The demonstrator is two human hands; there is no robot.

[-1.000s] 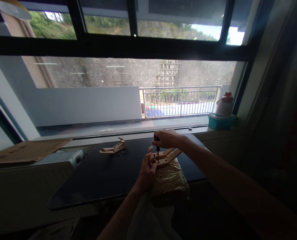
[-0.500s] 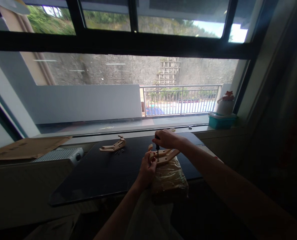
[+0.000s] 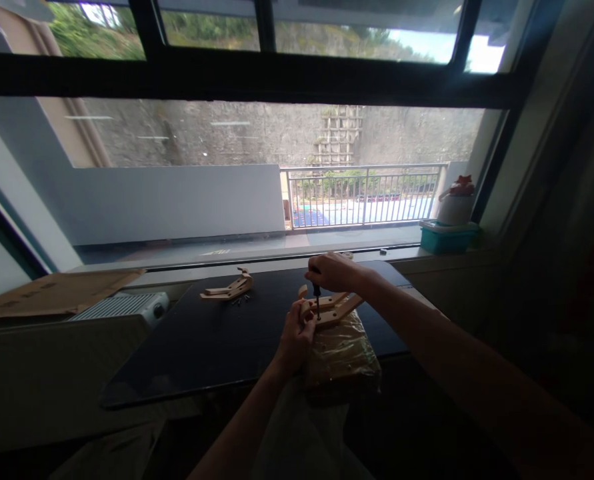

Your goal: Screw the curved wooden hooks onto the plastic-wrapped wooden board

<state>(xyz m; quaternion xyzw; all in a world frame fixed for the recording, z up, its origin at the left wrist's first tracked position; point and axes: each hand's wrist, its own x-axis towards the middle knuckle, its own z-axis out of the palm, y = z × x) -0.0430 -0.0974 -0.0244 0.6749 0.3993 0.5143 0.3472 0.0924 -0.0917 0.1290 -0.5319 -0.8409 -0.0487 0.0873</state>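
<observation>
My right hand is closed round the dark handle of a screwdriver, which points straight down. Its tip meets a hole in a pale wooden piece with angled arms. Fingers of my left hand grip the near left end of that wooden piece. Under it lies a brown block wrapped in clear plastic at the table's front edge. A similar wooden piece rests on the dark table to the left, with several small screws beside it.
A white heater and a cardboard sheet flank the table on the left. On the windowsill at right, a teal box carries a white container with an orange top. The window spans the far side.
The view has shifted slightly. Both hands keep their places on the screwdriver and the wooden piece, with no other clear change.
</observation>
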